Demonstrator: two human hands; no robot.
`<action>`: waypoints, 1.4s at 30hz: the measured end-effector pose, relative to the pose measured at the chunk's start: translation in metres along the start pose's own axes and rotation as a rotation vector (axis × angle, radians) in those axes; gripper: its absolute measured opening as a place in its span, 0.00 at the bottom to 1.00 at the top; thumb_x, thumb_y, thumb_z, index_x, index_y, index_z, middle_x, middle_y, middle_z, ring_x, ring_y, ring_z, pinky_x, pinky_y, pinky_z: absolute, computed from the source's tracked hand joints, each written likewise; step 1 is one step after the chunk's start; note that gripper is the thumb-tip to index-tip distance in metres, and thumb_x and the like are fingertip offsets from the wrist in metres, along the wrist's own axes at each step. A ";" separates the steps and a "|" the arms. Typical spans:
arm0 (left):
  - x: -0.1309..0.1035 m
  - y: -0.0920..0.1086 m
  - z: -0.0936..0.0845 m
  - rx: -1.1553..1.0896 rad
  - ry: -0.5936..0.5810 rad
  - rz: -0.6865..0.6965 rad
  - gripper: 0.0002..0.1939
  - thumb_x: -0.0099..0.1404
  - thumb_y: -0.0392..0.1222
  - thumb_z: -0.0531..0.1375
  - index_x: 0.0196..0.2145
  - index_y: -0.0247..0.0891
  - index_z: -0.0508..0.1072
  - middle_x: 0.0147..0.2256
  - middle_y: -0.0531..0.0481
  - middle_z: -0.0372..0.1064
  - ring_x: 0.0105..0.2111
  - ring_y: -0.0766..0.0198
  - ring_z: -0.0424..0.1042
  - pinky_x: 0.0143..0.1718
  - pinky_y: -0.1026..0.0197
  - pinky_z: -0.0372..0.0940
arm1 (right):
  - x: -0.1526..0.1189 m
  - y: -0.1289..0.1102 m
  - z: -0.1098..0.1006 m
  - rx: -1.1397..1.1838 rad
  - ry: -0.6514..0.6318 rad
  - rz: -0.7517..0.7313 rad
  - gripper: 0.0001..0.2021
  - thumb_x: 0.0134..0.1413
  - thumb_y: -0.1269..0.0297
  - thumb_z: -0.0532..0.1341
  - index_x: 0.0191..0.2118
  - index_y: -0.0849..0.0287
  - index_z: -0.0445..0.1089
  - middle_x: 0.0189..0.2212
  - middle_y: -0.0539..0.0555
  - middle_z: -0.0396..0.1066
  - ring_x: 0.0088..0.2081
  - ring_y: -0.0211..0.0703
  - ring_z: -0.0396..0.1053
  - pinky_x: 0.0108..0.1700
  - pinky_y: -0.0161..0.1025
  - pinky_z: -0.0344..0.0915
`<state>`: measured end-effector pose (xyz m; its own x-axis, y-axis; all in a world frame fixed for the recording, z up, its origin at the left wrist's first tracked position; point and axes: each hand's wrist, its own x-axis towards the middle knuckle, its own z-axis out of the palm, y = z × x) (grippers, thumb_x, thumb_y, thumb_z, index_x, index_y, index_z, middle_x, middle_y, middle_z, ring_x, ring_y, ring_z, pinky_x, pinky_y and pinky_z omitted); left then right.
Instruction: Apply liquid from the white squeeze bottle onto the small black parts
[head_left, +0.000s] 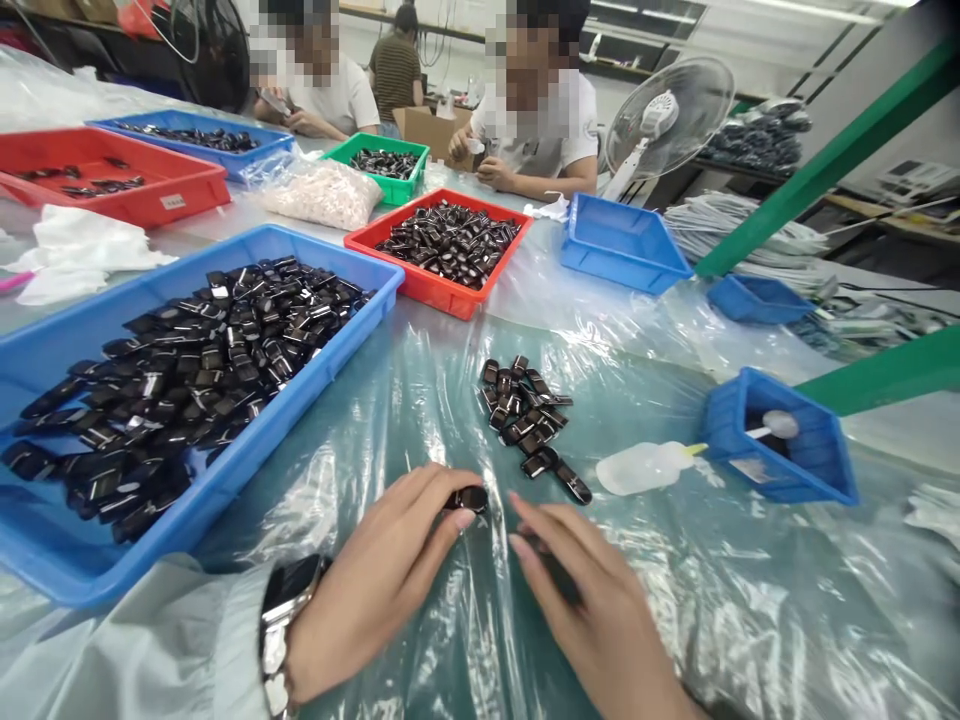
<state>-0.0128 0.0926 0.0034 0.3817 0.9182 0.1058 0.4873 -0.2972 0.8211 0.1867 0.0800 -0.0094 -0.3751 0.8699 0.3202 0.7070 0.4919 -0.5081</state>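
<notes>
We see a table covered in clear crinkled plastic sheeting (750,600). At ten o'clock from our hands lies a large blue plastic tray (67,340) heaped with small glossy black rectangular parts. At twelve o'clock, farther off, sits a red plastic tray (431,290) holding more of the same black parts. At three o'clock stands a small blue plastic bin (795,475), and a white squeeze bottle (645,467) lies just beside it, nozzle toward the bin. At one o'clock, near the hands, a loose pile of black parts (525,410) rests on the sheeting. Our left hand (375,580), with a watch on its wrist, pinches a single small black glossy part (471,497) at its fingertips, just above the sheeting. Our right hand (592,610) lies flat beside it, fingers narrow and extended; something dark seems to lie under them, but we cannot tell whether it is gripped.
</notes>
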 end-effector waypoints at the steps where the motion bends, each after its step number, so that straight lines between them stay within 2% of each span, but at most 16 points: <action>1: 0.000 0.000 0.000 -0.004 -0.002 0.011 0.13 0.73 0.38 0.47 0.54 0.45 0.60 0.45 0.49 0.65 0.46 0.59 0.67 0.47 0.52 0.66 | 0.003 -0.003 0.007 -0.009 -0.017 -0.021 0.12 0.61 0.72 0.54 0.48 0.61 0.68 0.35 0.58 0.68 0.34 0.48 0.68 0.33 0.44 0.66; 5: -0.001 0.000 0.001 0.005 -0.012 0.037 0.13 0.73 0.38 0.48 0.53 0.44 0.60 0.46 0.48 0.65 0.47 0.59 0.66 0.48 0.52 0.66 | 0.012 -0.003 0.018 0.013 -0.033 -0.025 0.10 0.61 0.75 0.52 0.37 0.59 0.70 0.32 0.55 0.65 0.32 0.45 0.66 0.31 0.42 0.66; 10: 0.000 0.001 0.000 0.026 -0.015 0.074 0.12 0.72 0.37 0.48 0.52 0.42 0.62 0.46 0.47 0.66 0.47 0.58 0.66 0.48 0.53 0.66 | 0.013 -0.003 0.015 0.076 -0.072 -0.021 0.07 0.60 0.74 0.54 0.38 0.58 0.68 0.35 0.56 0.66 0.37 0.46 0.66 0.37 0.45 0.66; 16: -0.001 0.001 0.000 0.047 -0.012 0.105 0.14 0.72 0.36 0.49 0.53 0.42 0.62 0.46 0.47 0.66 0.46 0.59 0.66 0.46 0.53 0.66 | 0.017 -0.008 0.014 0.201 -0.115 -0.005 0.09 0.59 0.73 0.54 0.33 0.55 0.70 0.31 0.53 0.68 0.34 0.47 0.65 0.36 0.44 0.63; 22: -0.002 0.002 0.000 0.070 -0.040 0.123 0.12 0.72 0.37 0.48 0.52 0.40 0.62 0.46 0.46 0.66 0.47 0.57 0.65 0.46 0.52 0.66 | 0.019 -0.008 -0.007 0.510 -0.081 0.244 0.03 0.57 0.69 0.58 0.32 0.54 0.66 0.30 0.49 0.70 0.33 0.40 0.70 0.34 0.37 0.67; 26: -0.002 0.003 0.000 0.112 -0.074 0.178 0.12 0.73 0.38 0.47 0.52 0.40 0.62 0.46 0.46 0.66 0.46 0.57 0.65 0.45 0.52 0.65 | 0.020 -0.008 -0.017 0.718 -0.166 0.394 0.05 0.55 0.61 0.62 0.30 0.55 0.68 0.27 0.47 0.71 0.28 0.37 0.71 0.29 0.33 0.68; 31: -0.002 0.002 0.001 0.135 -0.092 0.254 0.13 0.73 0.38 0.46 0.53 0.38 0.61 0.46 0.44 0.66 0.45 0.56 0.66 0.44 0.52 0.66 | 0.021 -0.011 -0.015 1.130 -0.260 0.643 0.06 0.51 0.61 0.65 0.29 0.56 0.71 0.23 0.46 0.68 0.28 0.34 0.68 0.34 0.33 0.66; 37: -0.002 0.004 0.000 0.147 -0.058 0.338 0.14 0.74 0.40 0.43 0.49 0.36 0.64 0.39 0.45 0.69 0.35 0.59 0.67 0.34 0.56 0.67 | 0.020 -0.013 -0.011 1.357 -0.303 0.699 0.09 0.50 0.60 0.67 0.31 0.55 0.66 0.25 0.45 0.68 0.30 0.35 0.69 0.36 0.34 0.66; 40: -0.004 0.006 0.002 0.165 -0.053 0.374 0.15 0.74 0.40 0.42 0.47 0.35 0.65 0.34 0.46 0.69 0.31 0.61 0.67 0.30 0.59 0.66 | 0.020 -0.013 -0.008 1.383 -0.344 0.681 0.12 0.47 0.58 0.68 0.30 0.56 0.66 0.25 0.46 0.68 0.29 0.35 0.70 0.34 0.35 0.66; 42: -0.006 0.008 0.003 0.269 -0.017 0.443 0.14 0.74 0.37 0.42 0.48 0.33 0.65 0.32 0.46 0.69 0.29 0.61 0.65 0.28 0.59 0.65 | 0.020 -0.013 -0.008 1.381 -0.366 0.642 0.12 0.46 0.57 0.69 0.30 0.57 0.67 0.24 0.46 0.69 0.27 0.35 0.69 0.32 0.34 0.66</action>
<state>-0.0085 0.0838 0.0079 0.6090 0.6851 0.3997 0.4595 -0.7154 0.5263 0.1742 0.0910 0.0101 -0.5029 0.7991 -0.3295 -0.1989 -0.4780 -0.8555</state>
